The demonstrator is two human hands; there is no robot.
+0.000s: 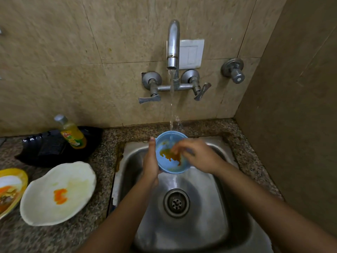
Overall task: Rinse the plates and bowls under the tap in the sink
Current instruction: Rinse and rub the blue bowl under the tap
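A small blue bowl [165, 143] smeared with orange sauce is held over the steel sink [215, 225], under the running tap [172, 44]. My left hand [150, 161] grips the bowl's left rim and underside. My right hand [197, 155] reaches into the bowl from the right, its blurred fingertips on the orange stain. Water falls into the bowl's far side and spills off its near rim toward the drain [176, 203]. On the counter to the left lie a dirty white plate [54, 194] with an orange smear and a yellow plate [11, 189] with food scraps.
A yellow dish soap bottle [72, 133] lies on a black tray [54, 148] at the back left of the granite counter [76, 234]. Two tap levers [149, 99] and a separate valve [235, 71] stick out from the tiled wall. A side wall [291, 125] bounds the right.
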